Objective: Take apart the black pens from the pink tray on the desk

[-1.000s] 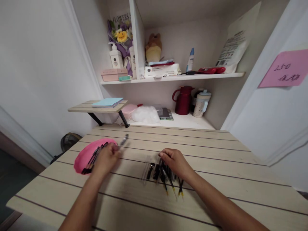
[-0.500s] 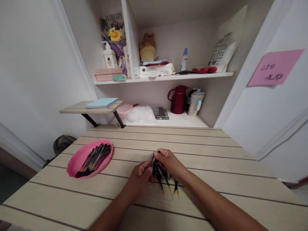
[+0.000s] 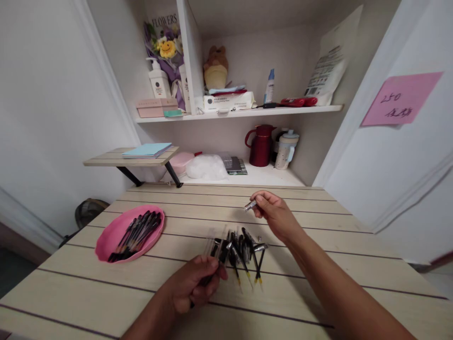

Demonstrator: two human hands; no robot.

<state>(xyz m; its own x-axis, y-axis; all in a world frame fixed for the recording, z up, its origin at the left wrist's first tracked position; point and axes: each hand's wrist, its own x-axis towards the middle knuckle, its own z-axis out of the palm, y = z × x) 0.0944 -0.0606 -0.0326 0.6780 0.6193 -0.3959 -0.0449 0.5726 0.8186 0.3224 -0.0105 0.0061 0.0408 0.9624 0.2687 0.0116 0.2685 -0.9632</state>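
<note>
While the right hand (image 3: 274,215) pinches a short silvery piece (image 3: 249,206) between thumb and fingers, its long axis running leftward and slightly toward the person, the left hand (image 3: 198,281) curls closed around a dark, mostly hidden rod (image 3: 192,305). Loose pen parts (image 3: 243,248) lie on the table (image 3: 106,307) between the two hands, just beside the left and farther from the right.

Dark lines cross the pale tabletop (image 3: 88,297). A pink dish (image 3: 109,236) sits left of the left hand (image 3: 198,281). Between the hands lie black pen parts (image 3: 244,250), with what may be clear tubes (image 3: 209,241), blurred, just beyond the left; a small silvery piece (image 3: 259,239) lies near the right hand (image 3: 276,215). Well beyond the left stands a riser (image 3: 106,157).
</note>
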